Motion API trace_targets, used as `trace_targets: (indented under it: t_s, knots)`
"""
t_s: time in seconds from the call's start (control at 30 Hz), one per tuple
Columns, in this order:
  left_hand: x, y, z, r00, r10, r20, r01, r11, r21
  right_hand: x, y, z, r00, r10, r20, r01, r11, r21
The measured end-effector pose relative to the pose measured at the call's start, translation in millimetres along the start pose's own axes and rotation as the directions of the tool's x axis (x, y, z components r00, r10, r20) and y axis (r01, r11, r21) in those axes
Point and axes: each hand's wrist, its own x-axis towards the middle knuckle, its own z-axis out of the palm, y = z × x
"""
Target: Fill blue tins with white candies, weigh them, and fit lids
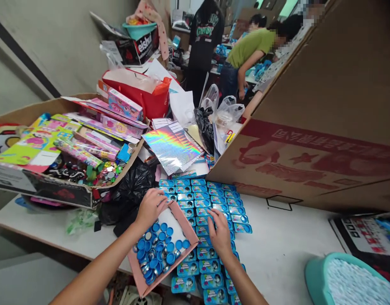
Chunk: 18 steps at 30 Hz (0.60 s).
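Note:
My left hand [151,208] is closed over the far left corner of a shallow pink-sided cardboard box [138,275], its fingers curled at the rim. Inside the box lie many small round blue caps [155,250], some showing silver sides. The box is tilted and overlaps the front edge of the table. Over rows of flat blue rectangular tins [210,267], my right hand [219,231] hovers or touches lightly, fingers apart and bent. Nothing shows between them. Several tins have a round recess or disc at one end. Both forearms hide part of the tins and box.
A large cardboard carton [309,161] walls off the right rear. At left stands a box of colourful packets [93,199] beside a black plastic bag [131,190]. A turquoise tub [316,279] of pale pieces stands at right. Co-workers [250,48] are in the background.

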Motion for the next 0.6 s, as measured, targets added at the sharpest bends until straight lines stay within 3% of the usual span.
trace_targets:
  t_s: [0.13,0.27,0.6]
  knots:
    - [47.5,-39.0,27.0,0.974,0.137,0.178,-0.142,0.990,0.019,-22.9,1.3,-4.9,0.999,0.040,-0.020,-0.040,0.999,0.004]
    - [61.7,-65.9,52.0,0.917,0.239,0.320,-0.258,0.966,0.019,-37.6,-2.0,-6.0,0.998,0.063,-0.014,-0.063,0.998,-0.001]
    - [54.8,-66.5,56.9,0.848,0.380,0.368,-0.436,0.896,0.079,-43.8,-5.3,-14.5,0.999,0.049,-0.015,-0.049,0.999,-0.023]
